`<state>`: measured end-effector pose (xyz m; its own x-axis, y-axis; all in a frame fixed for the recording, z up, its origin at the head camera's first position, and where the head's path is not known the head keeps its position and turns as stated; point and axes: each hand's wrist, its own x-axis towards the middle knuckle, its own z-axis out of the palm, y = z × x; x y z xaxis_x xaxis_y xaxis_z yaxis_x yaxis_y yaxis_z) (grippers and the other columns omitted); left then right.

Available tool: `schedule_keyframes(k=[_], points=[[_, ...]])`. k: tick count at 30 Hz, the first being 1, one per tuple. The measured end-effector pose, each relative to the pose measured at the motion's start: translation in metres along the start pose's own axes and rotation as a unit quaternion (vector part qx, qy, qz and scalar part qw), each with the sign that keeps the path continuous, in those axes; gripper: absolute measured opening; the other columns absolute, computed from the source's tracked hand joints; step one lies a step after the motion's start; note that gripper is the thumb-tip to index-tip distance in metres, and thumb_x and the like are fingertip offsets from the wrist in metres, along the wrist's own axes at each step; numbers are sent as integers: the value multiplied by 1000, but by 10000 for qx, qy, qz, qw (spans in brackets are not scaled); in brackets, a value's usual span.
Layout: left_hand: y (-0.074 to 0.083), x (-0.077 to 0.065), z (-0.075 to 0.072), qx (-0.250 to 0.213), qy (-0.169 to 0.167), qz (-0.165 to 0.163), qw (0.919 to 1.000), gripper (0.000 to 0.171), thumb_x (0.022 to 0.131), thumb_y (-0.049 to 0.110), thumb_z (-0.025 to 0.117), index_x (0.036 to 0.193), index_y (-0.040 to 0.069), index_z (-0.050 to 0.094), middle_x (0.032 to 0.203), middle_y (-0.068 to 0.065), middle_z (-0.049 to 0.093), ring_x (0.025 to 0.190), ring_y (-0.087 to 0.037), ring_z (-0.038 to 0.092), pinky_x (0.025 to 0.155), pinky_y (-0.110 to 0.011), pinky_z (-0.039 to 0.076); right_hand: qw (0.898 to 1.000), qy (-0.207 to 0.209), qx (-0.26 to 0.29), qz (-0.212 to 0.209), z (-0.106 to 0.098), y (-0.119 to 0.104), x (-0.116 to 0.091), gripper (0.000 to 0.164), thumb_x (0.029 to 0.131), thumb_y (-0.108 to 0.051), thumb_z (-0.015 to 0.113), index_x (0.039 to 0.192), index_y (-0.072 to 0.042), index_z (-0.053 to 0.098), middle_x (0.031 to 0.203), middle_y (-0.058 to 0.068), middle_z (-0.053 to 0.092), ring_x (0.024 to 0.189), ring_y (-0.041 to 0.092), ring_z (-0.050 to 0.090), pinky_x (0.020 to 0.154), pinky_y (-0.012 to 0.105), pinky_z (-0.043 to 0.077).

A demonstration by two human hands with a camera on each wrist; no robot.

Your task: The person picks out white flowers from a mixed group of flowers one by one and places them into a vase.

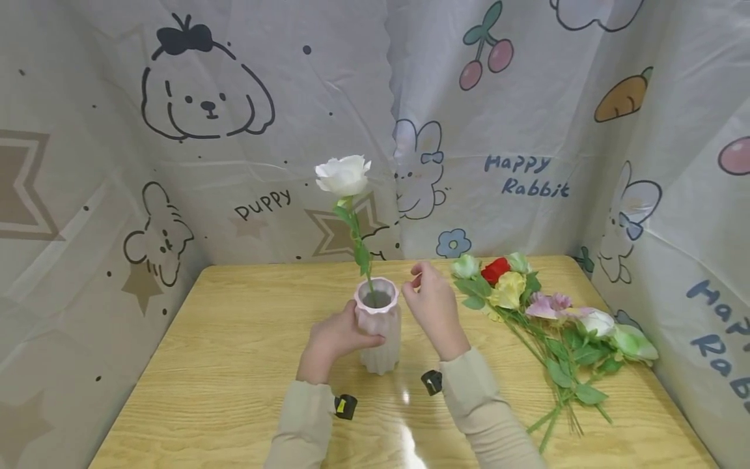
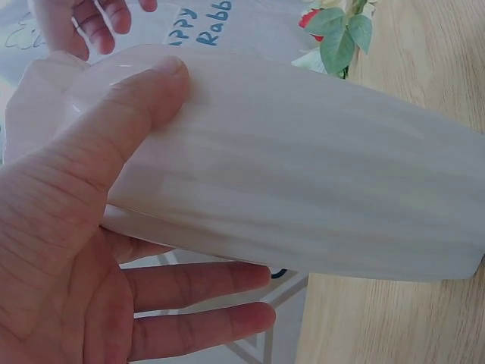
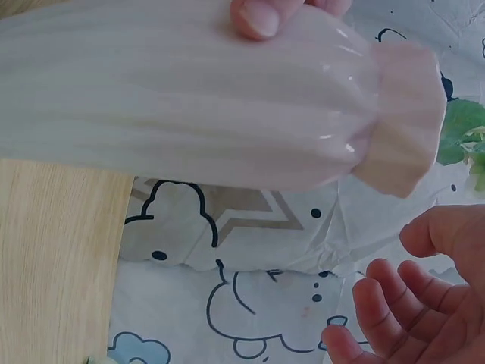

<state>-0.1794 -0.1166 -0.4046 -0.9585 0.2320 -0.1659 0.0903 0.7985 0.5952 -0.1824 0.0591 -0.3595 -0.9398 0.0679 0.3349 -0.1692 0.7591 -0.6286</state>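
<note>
Head view: pale pink-white vase (image 1: 379, 348) upright on the worktop (image 1: 252, 326), in the grip of the left hand (image 1: 340, 335). That hand comes from the left of the vase, thumb across the near side just below the fluted rim; left wrist view shows thumb flat on the vase wall, two lower fingers stretched out past it. Right hand (image 1: 433, 306) is just right of the vase rim, apart from it, nothing held, fingers loosely bent, as right wrist view also shows. White rose (image 1: 344, 176) stands in the vase, stem down in the mouth, leaning slightly left, bloom well above the rim. Flower pile (image 1: 588, 355) lies right of the vase, beyond the right hand: red bloom (image 1: 495, 270), yellow bloom (image 1: 508, 290), lilac, white and pale green ones, stems crossing. Printed backdrop (image 1: 351, 78) hangs behind the vase.
</note>
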Motion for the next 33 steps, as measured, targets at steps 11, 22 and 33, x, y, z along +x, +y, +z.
schedule_keyframes(k=[11, 22, 33], points=[[-1, 0, 0, -88, 17, 25, 10000, 93, 64, 54, 69, 134, 6, 30, 127, -18, 53, 110, -34, 54, 95, -59, 39, 9996, -85, -145, 236, -5, 22, -1, 23, 79, -16, 54, 97, -3, 56, 81, 11, 63, 66, 18, 55, 58, 32, 49], [-2, -1, 1, -184, 34, -20, 9998, 95, 64, 55, 68, 135, 6, 29, 131, -18, 50, 114, -35, 51, 97, -60, 37, 9981, -72, -370, 480, -13, 55, -7, 20, 78, -16, 52, 93, -3, 55, 80, 11, 63, 65, 20, 54, 58, 37, 48], [-3, 1, 2, -146, 27, 42, 9999, 96, 64, 56, 68, 135, 6, 28, 130, -18, 50, 112, -34, 52, 95, -58, 39, 9954, -189, -381, 857, -25, 78, -9, 25, 80, -17, 49, 98, -1, 55, 82, 13, 63, 60, 17, 52, 57, 35, 47]])
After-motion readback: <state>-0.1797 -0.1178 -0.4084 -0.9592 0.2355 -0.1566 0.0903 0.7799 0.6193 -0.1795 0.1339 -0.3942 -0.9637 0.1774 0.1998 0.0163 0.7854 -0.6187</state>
